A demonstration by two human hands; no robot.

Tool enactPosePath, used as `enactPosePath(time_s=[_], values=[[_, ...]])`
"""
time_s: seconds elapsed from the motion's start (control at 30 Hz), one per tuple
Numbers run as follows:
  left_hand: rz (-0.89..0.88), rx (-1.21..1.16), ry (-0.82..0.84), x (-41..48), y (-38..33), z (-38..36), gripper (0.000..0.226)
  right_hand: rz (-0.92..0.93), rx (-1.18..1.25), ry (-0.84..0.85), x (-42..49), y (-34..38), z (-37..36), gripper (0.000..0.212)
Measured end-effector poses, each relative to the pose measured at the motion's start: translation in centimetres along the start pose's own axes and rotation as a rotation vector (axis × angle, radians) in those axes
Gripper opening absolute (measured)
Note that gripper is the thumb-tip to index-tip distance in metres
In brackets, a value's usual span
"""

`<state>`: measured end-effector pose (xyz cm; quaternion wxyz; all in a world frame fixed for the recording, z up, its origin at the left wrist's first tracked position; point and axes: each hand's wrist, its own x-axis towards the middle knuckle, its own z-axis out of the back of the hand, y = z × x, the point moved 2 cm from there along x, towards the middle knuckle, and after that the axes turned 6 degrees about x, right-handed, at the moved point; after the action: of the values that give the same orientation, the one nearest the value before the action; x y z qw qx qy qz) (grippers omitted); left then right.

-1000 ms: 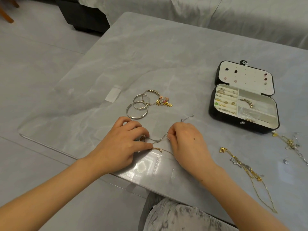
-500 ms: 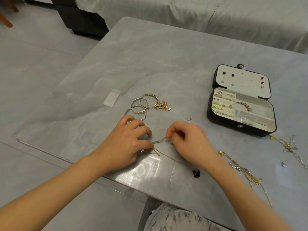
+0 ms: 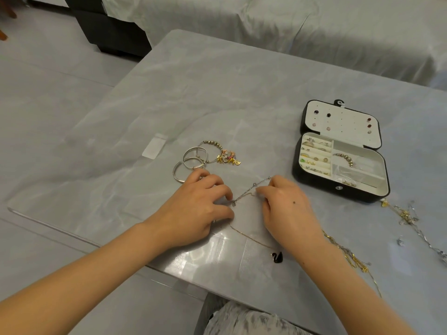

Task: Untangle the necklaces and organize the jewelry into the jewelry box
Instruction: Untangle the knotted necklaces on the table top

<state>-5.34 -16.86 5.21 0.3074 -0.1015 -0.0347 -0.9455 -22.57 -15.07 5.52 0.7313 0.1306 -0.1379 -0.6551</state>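
A thin silver chain [image 3: 249, 191] runs between my two hands near the table's front edge. My left hand [image 3: 198, 209] pinches its lower end with curled fingers. My right hand [image 3: 285, 206] pinches it higher up, fingers curled. A fine gold chain [image 3: 246, 235] with a black swan pendant [image 3: 277, 257] trails below my hands. The black jewelry box [image 3: 314, 180] lies open at the right, holding rings, earrings and a beaded bracelet.
Silver bangles [image 3: 191, 163] and a beaded charm bracelet [image 3: 225, 155] lie beyond my left hand. Tangled gold and silver chains [image 3: 350, 255] lie under my right forearm, more chains [image 3: 408, 218] at the far right. A small clear bag [image 3: 153, 147] lies on the table [image 3: 217, 93].
My hands have drawn apart, stretching the silver chain between them. The gold chain has slid free and the black swan pendant has come out from under my right hand.
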Motion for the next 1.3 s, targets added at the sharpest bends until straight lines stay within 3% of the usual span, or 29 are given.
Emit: enactPosePath(time_s=[0.13,0.23,0.4,0.6,0.97,1.07,1.3], values=[[-0.005,-0.023,-0.029,0.8,-0.3,-0.5,0.021,-0.037,0.024,-0.107,-0.1,-0.6,0.3,0.013],[0.095,-0.109,-0.064,1.2,-0.4,-0.3,0.030,-0.101,0.084,-0.133,-0.5,-0.4,0.8,0.016],[0.400,-0.212,-0.120,2.7,-0.2,0.0,0.020,-0.189,0.055,0.008,-0.2,-0.4,-0.1,0.021],[0.504,-0.194,-0.122,4.8,0.0,-0.4,0.010,-0.182,0.120,-0.014,0.0,-0.9,-0.7,0.018],[0.425,-0.163,-0.036,7.4,-0.1,-1.1,0.013,-0.195,0.187,-0.134,2.3,-1.9,0.2,0.015],[0.341,-0.154,-0.072,7.6,-0.3,-1.1,0.004,-0.212,0.149,-0.137,2.6,-1.9,0.3,0.017],[0.295,-0.090,-0.053,8.0,-0.3,-1.3,0.016,-0.261,-0.023,-0.126,3.3,-2.2,-0.3,0.014]])
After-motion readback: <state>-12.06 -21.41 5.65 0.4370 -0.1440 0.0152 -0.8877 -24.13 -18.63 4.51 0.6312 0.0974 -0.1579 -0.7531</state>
